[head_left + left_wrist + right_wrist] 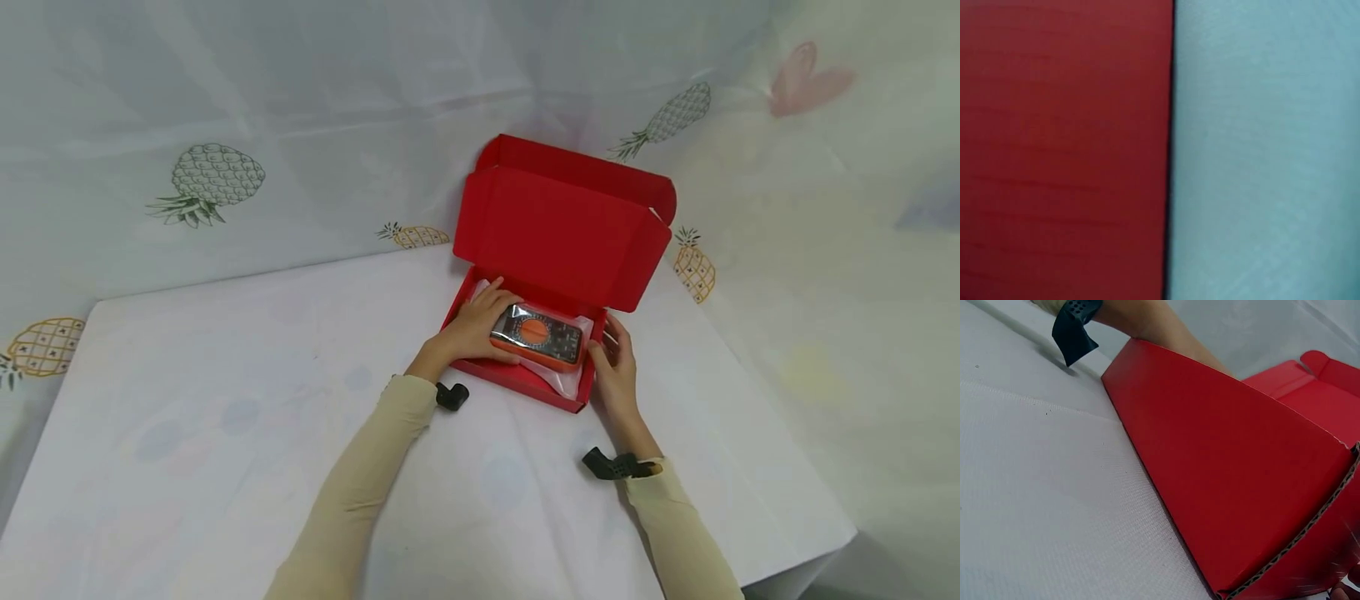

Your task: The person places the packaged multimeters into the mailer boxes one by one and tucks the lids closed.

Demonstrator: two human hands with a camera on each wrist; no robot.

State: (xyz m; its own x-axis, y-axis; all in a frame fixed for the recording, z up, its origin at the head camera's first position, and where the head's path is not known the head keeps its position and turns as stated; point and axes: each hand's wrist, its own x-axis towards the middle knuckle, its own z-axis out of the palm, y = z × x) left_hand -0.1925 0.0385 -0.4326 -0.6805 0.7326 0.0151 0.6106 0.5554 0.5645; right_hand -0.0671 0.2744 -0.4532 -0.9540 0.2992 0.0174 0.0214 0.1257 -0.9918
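In the head view a red cardboard box (pixel 517 381) stands with its lid (pixel 558 229) raised at the back. An orange and black multimeter (pixel 536 332) with a round orange dial lies tilted in it, over a pale plastic wrapping (pixel 566 382). My left hand (pixel 474 328) grips the multimeter's left end, thumb along the near edge and fingers toward the far one. At the box's right wall, my right hand (pixel 617 368) holds the side with thumb and fingers. The right wrist view shows the box's outer wall (pixel 1222 450) and some fingertips (pixel 1342 592) at the lower right corner.
The box sits on a white cloth-covered table (pixel 247 467), toward its back edge. Behind hangs a pale sheet printed with pineapples (pixel 217 173). Each wrist wears a small black camera (pixel 452 397). Red box wall (pixel 1063 150) fills half the left wrist view.
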